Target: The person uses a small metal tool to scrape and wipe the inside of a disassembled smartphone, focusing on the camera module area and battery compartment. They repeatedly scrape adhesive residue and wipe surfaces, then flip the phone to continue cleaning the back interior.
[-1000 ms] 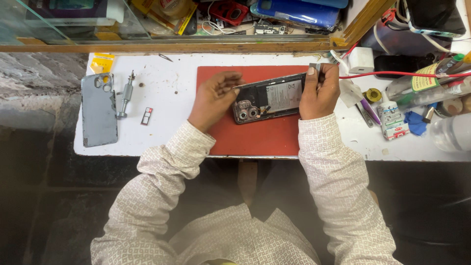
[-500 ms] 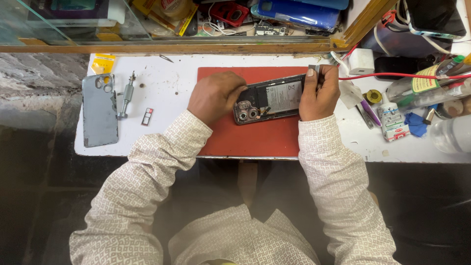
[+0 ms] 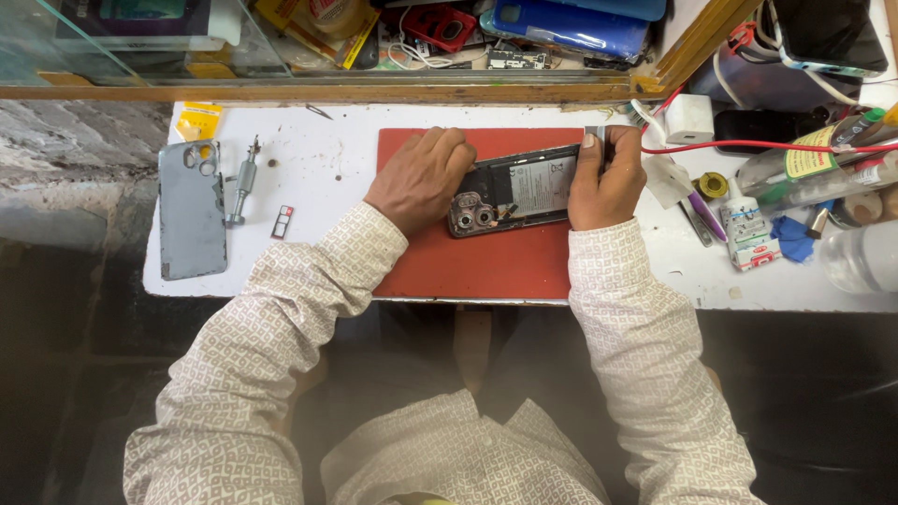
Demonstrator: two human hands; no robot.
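White table (image 3: 327,271): red mat (image 3: 486,266), grey back cover (image 3: 191,215), screwdriver (image 3: 243,182).

Bench: white worktop (image 3: 327,187), scuffed, cluttered at right
Ledge: wooden rail (image 3: 318,93) behind, glass case (image 3: 122,42) above
Floor: dark, shadowed

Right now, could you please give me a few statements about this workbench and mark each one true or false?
1. The opened phone lies on the red mat. True.
2. The left hand rests at the phone's camera end. True.
3. The grey back cover lies on the red mat. False: it lies on the white table, left of the mat.
4. The right hand is lifted clear of the phone. False: it grips the phone's right end.
5. A screwdriver lies beside the back cover. True.
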